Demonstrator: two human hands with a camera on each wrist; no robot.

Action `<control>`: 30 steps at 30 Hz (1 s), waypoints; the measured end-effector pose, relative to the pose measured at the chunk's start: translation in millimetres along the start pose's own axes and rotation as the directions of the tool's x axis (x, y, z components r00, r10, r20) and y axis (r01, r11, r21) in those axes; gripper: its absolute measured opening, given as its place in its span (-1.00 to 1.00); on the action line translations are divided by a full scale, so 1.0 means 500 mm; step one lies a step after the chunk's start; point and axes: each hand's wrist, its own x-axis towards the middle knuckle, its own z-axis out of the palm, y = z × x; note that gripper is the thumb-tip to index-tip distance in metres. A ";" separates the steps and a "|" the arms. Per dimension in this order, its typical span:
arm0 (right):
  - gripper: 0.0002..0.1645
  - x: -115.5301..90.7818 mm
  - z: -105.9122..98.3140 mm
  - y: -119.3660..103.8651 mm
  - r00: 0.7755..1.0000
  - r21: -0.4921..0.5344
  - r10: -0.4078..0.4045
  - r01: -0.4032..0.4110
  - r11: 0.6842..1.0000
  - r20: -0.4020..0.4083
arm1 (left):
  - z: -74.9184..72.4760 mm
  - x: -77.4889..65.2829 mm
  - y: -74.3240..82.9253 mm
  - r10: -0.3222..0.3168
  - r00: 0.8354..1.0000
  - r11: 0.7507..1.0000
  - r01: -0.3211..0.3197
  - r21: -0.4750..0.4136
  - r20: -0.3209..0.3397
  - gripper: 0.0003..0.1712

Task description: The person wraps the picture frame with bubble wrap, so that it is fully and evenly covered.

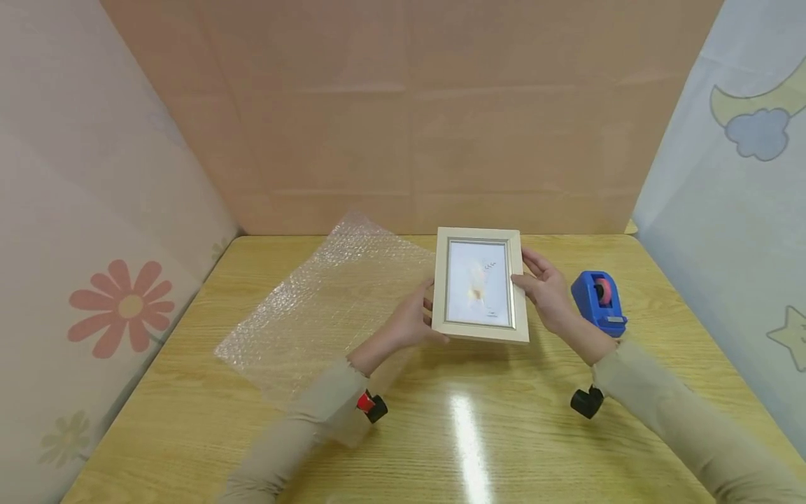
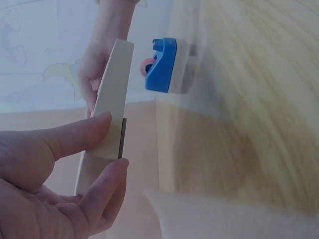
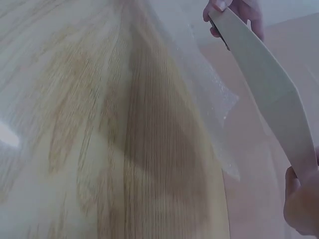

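A cream picture frame (image 1: 480, 332) with a pale floral print is held up above the table, its front facing the head camera. My left hand (image 1: 409, 318) grips its left edge; in the left wrist view the thumb (image 2: 84, 134) lies on the frame's side (image 2: 113, 94) and the fingers curl at its back. My right hand (image 1: 549, 294) holds the right edge, thumb on the front and fingers behind. In the right wrist view the frame (image 3: 264, 74) appears edge-on, with the right hand (image 3: 303, 206) at the lower right.
A sheet of bubble wrap (image 1: 327, 294) lies flat on the wooden table (image 1: 541, 455), left of the frame and partly under the left arm. A blue tape dispenser (image 1: 595, 304) with a pink roll stands right of the right hand. An upright brown panel (image 1: 409, 119) borders the back.
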 end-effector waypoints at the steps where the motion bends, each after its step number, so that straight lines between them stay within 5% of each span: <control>1: -0.23 0.000 0.005 0.000 1.000 -0.001 -0.009 0.009 1.000 0.016 | -0.008 -0.003 -0.001 -0.008 1.000 1.000 0.008 0.002 -0.001 0.27; 8: -0.18 -0.003 0.047 -0.007 0.996 0.038 0.000 -0.003 0.999 0.084 | -0.060 -0.025 -0.005 -0.019 1.000 1.000 0.020 -0.005 0.009 0.24; 16: -0.27 0.005 0.100 0.001 0.999 0.072 0.042 -0.043 0.996 0.018 | -0.108 -0.046 -0.015 -0.040 0.999 0.998 0.040 -0.039 0.009 0.22; 21: -0.34 0.011 0.132 0.016 0.998 0.010 0.062 -0.062 0.998 -0.033 | -0.142 -0.054 -0.018 -0.061 0.998 0.998 0.061 -0.017 -0.009 0.21; 30: -0.38 0.021 0.186 0.048 0.996 -0.049 0.093 -0.093 0.994 -0.009 | -0.196 -0.078 -0.041 -0.104 0.994 0.995 0.104 -0.007 -0.029 0.17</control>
